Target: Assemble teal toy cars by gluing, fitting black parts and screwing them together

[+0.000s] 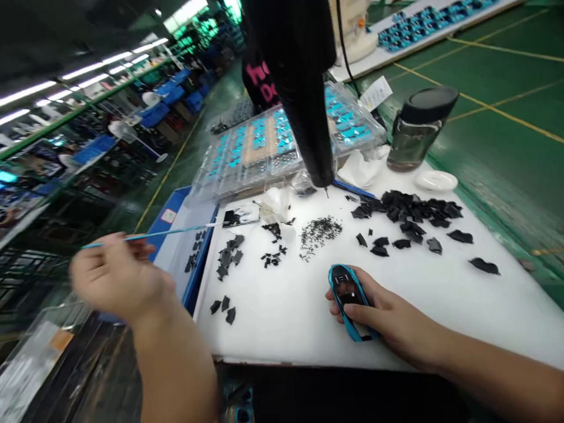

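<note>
My left hand (118, 276), raised at the left over the blue bin, is closed round a thin blue stick like a fine brush (165, 232). Its pale tip reaches a small plate smeared with black (240, 215); whether it touches, I cannot tell. My right hand (374, 311) grips a blue and black toy car body (348, 296) just above the white table, with the thumb across its dark top. Small black screws (321, 235) lie scattered beyond the car. Black plastic pieces (418, 211) are heaped to the right, and smaller groups (228, 257) lie left.
A black powered screwdriver (308, 117) hangs point down over the white table (273, 317). Behind it stands a clear compartment tray (238, 182) of blue parts. A dark-lidded jar (414, 135) and white dish (436, 180) stand right; a blue bin (200, 282) adjoins the left edge.
</note>
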Action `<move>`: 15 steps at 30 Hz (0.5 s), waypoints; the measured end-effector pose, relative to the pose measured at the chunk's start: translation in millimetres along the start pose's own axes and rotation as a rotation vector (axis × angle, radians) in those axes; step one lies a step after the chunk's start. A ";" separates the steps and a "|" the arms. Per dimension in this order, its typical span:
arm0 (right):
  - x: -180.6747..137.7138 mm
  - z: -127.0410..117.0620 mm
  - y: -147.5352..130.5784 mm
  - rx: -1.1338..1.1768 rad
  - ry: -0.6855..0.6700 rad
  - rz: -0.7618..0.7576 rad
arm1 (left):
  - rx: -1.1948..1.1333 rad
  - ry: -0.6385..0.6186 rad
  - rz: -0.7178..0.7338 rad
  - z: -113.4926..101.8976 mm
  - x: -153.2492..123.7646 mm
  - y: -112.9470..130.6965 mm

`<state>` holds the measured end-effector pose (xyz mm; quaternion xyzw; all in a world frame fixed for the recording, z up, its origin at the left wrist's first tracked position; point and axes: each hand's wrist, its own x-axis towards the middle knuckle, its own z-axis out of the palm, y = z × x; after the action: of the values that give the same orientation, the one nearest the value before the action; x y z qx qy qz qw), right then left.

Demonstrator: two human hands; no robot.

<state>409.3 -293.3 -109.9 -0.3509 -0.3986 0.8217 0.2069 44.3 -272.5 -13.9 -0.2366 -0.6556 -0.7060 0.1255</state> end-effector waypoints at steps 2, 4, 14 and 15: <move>-0.2 1.6 0.2 0.023 -0.004 -0.004 | -0.022 -0.045 -0.107 6.3 9.4 -10.5; -1.2 3.4 -0.3 0.014 0.002 -0.009 | -0.023 -0.133 -0.253 11.5 14.2 -30.4; -3.6 3.3 1.3 -0.005 0.016 -0.049 | -0.042 -0.392 -0.788 38.5 22.2 -102.6; -3.8 3.3 1.6 -0.006 0.018 -0.046 | -0.035 -0.396 -0.799 37.9 22.5 -104.0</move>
<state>409.2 -298.3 -108.2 -0.3498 -0.4068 0.8124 0.2283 -19.2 -220.8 -91.7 -0.0975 -0.6947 -0.6513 -0.2891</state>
